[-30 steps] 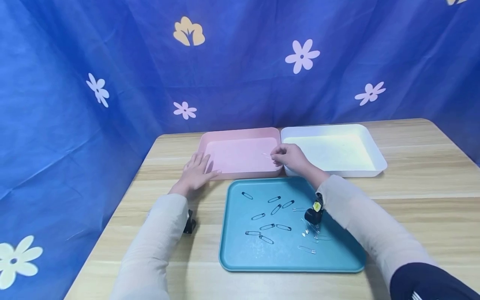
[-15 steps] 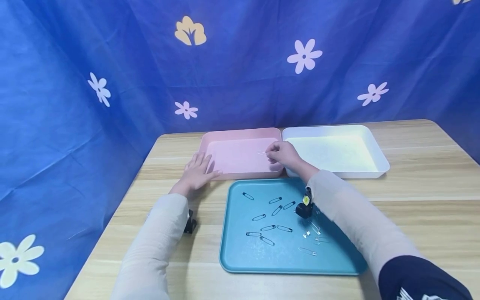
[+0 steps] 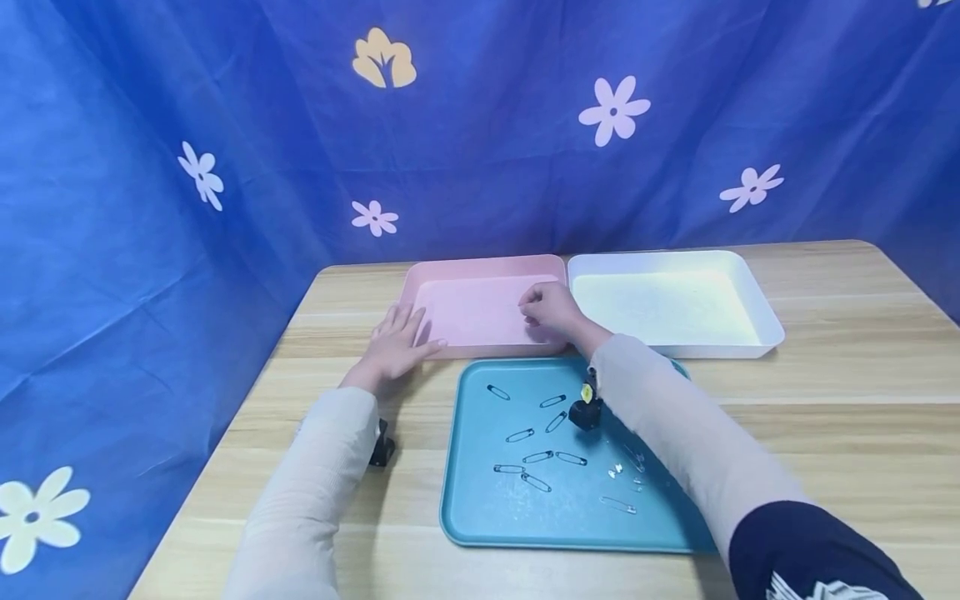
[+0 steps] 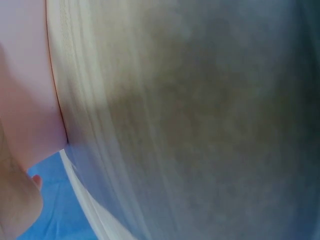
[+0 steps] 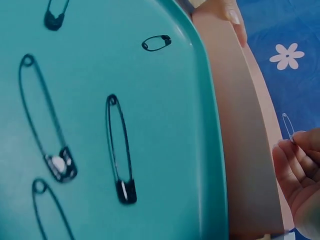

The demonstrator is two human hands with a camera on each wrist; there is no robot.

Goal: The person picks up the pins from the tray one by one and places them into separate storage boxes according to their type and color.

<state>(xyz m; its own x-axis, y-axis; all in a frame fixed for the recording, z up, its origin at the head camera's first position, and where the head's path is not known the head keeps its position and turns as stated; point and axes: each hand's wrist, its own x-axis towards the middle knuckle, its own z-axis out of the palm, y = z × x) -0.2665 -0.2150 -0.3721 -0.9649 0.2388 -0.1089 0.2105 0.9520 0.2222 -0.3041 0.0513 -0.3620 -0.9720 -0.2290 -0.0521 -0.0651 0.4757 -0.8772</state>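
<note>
My right hand (image 3: 553, 307) is over the right part of the pink bin (image 3: 483, 352). In the right wrist view its thumb and fingertips pinch a silver safety pin (image 5: 287, 125), which points up past the bin's rim. My left hand (image 3: 392, 346) rests with spread fingers on the left front edge of the same bin. Several black safety pins (image 3: 536, 483) lie scattered on the teal tray (image 3: 480, 529). Silver safety pins (image 3: 617, 505) lie on that tray's right side, partly hidden under my right forearm.
A white bin (image 3: 667, 308) stands against the pink bin's right side. Both stand behind the teal tray on the wooden table (image 3: 847, 400). A blue flowered curtain (image 3: 480, 133) hangs behind and to the left.
My right hand has moved left over the pink bin with the silver safety pin. The forearm swung left across the teal tray. My left hand has stayed in place.
</note>
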